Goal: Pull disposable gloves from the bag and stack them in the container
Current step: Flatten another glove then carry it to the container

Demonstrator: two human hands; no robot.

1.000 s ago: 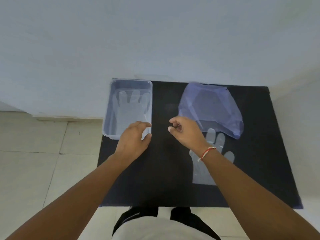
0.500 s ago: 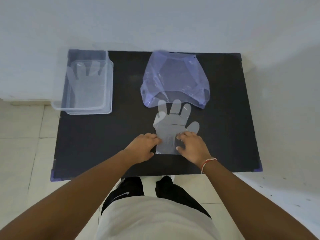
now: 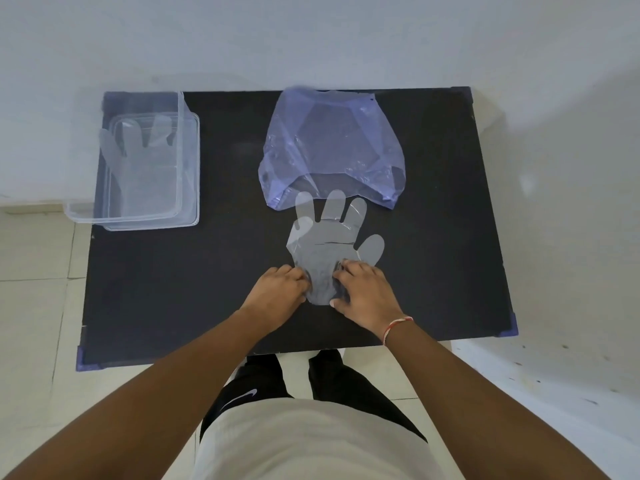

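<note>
- The left hand [image 3: 277, 289] lay palm down with fingers curled, its fingertips gathering the left side of the cuff of a clear disposable glove [image 3: 332, 244].
- The right hand [image 3: 363, 292], a red and white thread [image 3: 398, 325] at its wrist, lay the same way with curled fingertips bunching the right side of the cuff.
- The glove lay flat on the surface [image 3: 225, 271], fingers pointing away from the person, and its fingertips overlapped the mouth of the translucent blue bag [image 3: 332, 147].
- The bag lay at the far middle of the black surface.
- The clear plastic container [image 3: 138, 161] stood at the far left corner, overhanging the left edge, with a second clear glove [image 3: 138, 157] flat inside.
- A white wall [image 3: 311, 36] backed the surface; pale floor tiles [image 3: 34, 289] showed on both sides.
- Bare surface lay between the hands and the container, and to the right of the bag.
</note>
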